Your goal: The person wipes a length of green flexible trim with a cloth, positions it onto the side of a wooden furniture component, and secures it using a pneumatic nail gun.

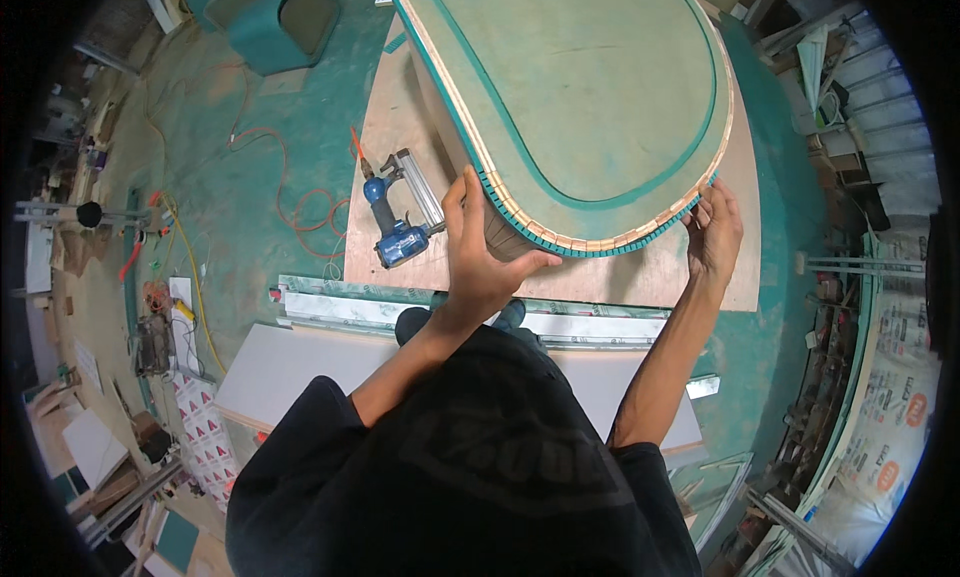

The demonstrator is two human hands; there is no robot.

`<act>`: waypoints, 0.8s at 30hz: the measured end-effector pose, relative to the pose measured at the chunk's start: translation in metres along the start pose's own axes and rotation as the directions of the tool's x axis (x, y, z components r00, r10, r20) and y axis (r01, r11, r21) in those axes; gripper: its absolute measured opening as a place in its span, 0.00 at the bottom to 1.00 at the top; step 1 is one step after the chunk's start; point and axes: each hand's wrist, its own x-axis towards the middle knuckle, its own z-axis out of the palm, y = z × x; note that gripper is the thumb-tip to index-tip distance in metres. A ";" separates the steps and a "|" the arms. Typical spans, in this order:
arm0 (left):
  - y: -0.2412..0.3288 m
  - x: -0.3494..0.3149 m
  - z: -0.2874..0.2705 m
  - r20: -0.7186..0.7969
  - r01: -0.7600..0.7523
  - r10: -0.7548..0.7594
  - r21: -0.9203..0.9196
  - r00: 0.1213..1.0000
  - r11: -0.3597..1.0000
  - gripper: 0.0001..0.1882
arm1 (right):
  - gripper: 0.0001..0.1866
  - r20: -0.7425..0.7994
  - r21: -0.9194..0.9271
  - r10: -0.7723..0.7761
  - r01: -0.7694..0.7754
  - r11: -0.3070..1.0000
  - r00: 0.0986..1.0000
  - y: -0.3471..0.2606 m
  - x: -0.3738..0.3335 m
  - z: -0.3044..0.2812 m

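Observation:
A large rounded panel piece [600, 97], greenish-tan on top with a darker green curved line, stands on a plywood sheet. Pale wooden blocks run along its rim, and outside them bends a green slotted strip [600, 249]. My left hand [485, 262] lies against the left part of the curve, fingers stretched up along the side and thumb spread out near the strip. At the right of the curve, my right hand [715, 227] has its fingers curled and pinched at the strip's edge. Left of the piece, a blue nail gun [400, 217] rests on the plywood.
The plywood sheet [740, 267] lies under the piece. An orange air hose [285, 182] winds over the green floor at left. White boards [300, 367] lie close in front of me. Green curved shells [285, 32] stand far left; stacked materials [830, 357] line the right side.

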 end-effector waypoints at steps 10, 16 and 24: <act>0.014 0.006 -0.003 0.071 -0.046 0.043 0.044 0.997 0.998 0.72 | 0.24 -0.013 0.050 -0.041 0.042 0.998 0.999 0.000 -0.003 0.003; 0.016 0.006 0.007 0.075 0.042 -0.051 0.114 0.996 0.993 0.78 | 0.21 -0.081 0.044 -0.039 0.043 0.998 0.996 -0.003 -0.006 0.013; 0.014 0.006 0.018 0.007 -0.006 0.006 0.069 1.000 0.998 0.77 | 0.22 -0.084 -0.002 -0.064 0.064 0.998 0.994 -0.001 -0.004 0.012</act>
